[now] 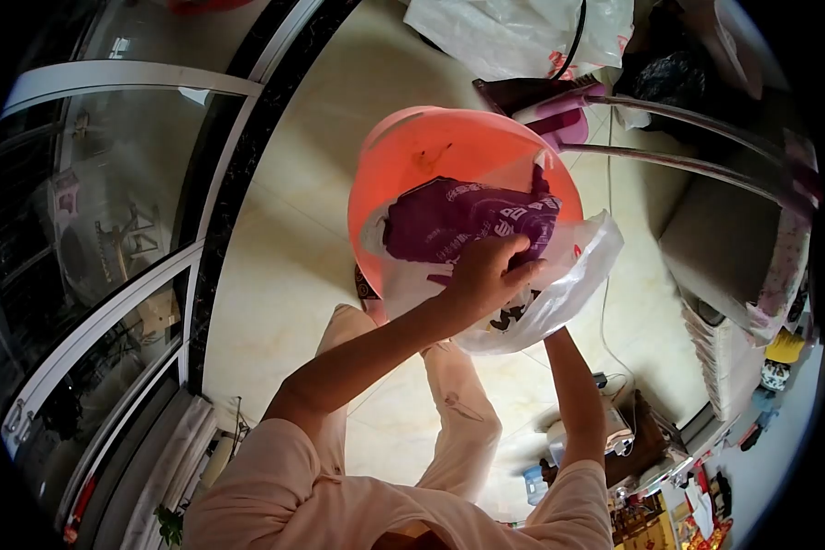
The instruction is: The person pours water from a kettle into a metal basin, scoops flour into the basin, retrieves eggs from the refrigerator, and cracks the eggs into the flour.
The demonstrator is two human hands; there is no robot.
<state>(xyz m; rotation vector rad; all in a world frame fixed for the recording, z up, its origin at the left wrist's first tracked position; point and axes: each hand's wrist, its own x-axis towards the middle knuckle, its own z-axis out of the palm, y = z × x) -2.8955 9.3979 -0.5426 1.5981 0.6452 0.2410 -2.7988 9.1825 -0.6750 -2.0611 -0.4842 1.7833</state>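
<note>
My left hand reaches across over a purple plastic bag printed with white lettering. Its fingers are curled against the purple plastic, thumb and forefinger showing. Around and under it spreads a white translucent plastic bag with dark and red print. My right forearm comes up from below to the white bag's near edge; the right hand is hidden behind the plastic, so its fingers do not show. Both bags lie over the mouth of an orange-pink plastic tub, whose inner wall has a few dark specks.
A purple dustpan with long metal-like handles lies right of the tub. Behind it are a large white bag and a black bag. Glass doors line the left. A cable runs across the tiled floor.
</note>
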